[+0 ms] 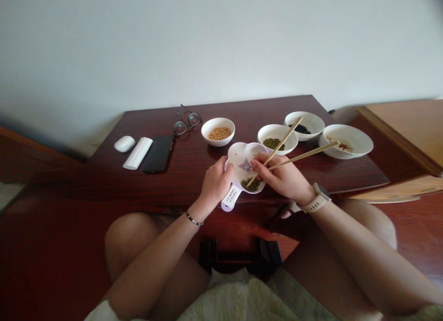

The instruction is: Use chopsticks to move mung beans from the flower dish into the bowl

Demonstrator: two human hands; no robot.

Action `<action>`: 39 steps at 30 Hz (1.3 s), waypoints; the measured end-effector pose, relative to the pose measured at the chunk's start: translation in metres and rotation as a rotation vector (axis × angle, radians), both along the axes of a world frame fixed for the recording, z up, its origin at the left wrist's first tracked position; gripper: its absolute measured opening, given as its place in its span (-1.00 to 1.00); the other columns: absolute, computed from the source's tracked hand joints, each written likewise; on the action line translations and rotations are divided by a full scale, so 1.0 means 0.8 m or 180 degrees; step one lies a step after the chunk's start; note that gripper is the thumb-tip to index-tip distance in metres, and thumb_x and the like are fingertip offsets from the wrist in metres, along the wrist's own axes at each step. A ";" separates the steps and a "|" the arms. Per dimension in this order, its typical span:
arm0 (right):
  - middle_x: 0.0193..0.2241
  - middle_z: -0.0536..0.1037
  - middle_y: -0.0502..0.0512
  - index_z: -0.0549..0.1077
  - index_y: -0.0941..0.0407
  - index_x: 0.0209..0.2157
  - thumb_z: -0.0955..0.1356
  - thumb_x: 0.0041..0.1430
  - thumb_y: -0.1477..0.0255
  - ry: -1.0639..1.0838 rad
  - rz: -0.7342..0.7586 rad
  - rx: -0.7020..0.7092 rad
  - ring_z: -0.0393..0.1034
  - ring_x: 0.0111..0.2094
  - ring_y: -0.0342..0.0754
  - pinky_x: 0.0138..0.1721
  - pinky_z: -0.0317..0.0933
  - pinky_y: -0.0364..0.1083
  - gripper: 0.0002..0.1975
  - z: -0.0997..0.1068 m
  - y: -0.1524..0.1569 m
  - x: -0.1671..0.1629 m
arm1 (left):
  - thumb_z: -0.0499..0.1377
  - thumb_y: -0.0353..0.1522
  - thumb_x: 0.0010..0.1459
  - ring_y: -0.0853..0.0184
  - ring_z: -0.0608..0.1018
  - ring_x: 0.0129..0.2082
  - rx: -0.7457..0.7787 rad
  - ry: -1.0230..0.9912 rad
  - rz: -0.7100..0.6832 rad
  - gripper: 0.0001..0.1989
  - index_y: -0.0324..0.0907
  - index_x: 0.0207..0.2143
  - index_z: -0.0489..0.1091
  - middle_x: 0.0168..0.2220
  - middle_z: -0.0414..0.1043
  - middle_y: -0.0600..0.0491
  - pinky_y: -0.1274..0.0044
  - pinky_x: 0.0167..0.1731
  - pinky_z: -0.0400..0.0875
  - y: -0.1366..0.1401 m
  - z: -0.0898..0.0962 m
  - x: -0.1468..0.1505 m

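My left hand (pixel 218 180) grips the side of a flower-shaped white bowl with a lilac rim (pixel 238 157), held tilted over the table's front edge. A cartoon figure is printed inside it, and a white label (pixel 231 196) is stuck on its handle. Small green beans (pixel 252 184) have gathered at the bowl's lower side. My right hand (pixel 280 173) is closed around a pair of wooden chopsticks (pixel 284 138). One stick's tip reaches into those beans; the sticks' upper ends spread apart toward the upper right.
On the dark wooden table (pixel 194 173) stand a bowl of yellow beans (pixel 218 132), a bowl of green beans (pixel 277 141), a bowl of black beans (pixel 304 124) and a larger bowl (pixel 346 141) with pale and red pieces. Glasses (pixel 188 123), a black phone (pixel 158 154) and white cases (pixel 138 153) lie left.
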State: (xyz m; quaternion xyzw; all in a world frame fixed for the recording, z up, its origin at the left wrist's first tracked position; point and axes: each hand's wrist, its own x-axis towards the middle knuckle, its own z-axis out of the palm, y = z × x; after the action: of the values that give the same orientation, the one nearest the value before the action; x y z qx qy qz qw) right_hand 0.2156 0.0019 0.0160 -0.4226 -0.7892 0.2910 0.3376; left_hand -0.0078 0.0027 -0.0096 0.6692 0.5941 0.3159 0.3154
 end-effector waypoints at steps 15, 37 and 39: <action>-0.43 0.44 0.04 0.32 0.10 -0.37 0.25 0.55 0.14 -0.0314 0.0040 0.0137 0.29 -0.39 -0.10 -0.28 0.10 -0.06 -0.58 -0.005 -0.004 -0.007 | -0.01 -0.24 0.44 0.33 0.54 -0.37 0.0028 0.0080 -0.0015 -0.70 -0.14 -0.19 0.47 -0.27 0.62 0.01 0.50 -0.38 0.19 -0.002 0.001 -0.001; -0.37 0.54 0.05 0.43 0.13 -0.27 0.26 0.54 0.15 -0.0702 -0.0072 0.0192 0.38 -0.35 -0.11 -0.27 0.08 -0.09 -0.62 -0.005 -0.009 -0.011 | -0.01 -0.23 0.43 0.31 0.54 -0.36 0.0059 0.0082 -0.0002 -0.72 -0.13 -0.26 0.41 -0.32 0.58 0.03 0.51 -0.37 0.20 -0.002 0.003 0.000; -0.34 0.57 0.06 0.47 0.13 -0.22 0.26 0.55 0.15 -0.0813 -0.0078 0.0195 0.42 -0.33 -0.09 -0.26 0.09 -0.09 -0.63 -0.006 -0.009 -0.011 | -0.01 -0.23 0.43 0.31 0.53 -0.36 0.0054 0.0066 0.0007 -0.72 -0.13 -0.26 0.40 -0.32 0.57 0.03 0.51 -0.37 0.20 -0.002 0.004 0.001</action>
State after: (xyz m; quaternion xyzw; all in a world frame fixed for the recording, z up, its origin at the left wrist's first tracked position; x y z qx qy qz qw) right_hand 0.2070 -0.0051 0.0113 -0.4553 -0.8290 0.2064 0.2506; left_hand -0.0071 0.0013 -0.0066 0.6744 0.5953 0.3144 0.3032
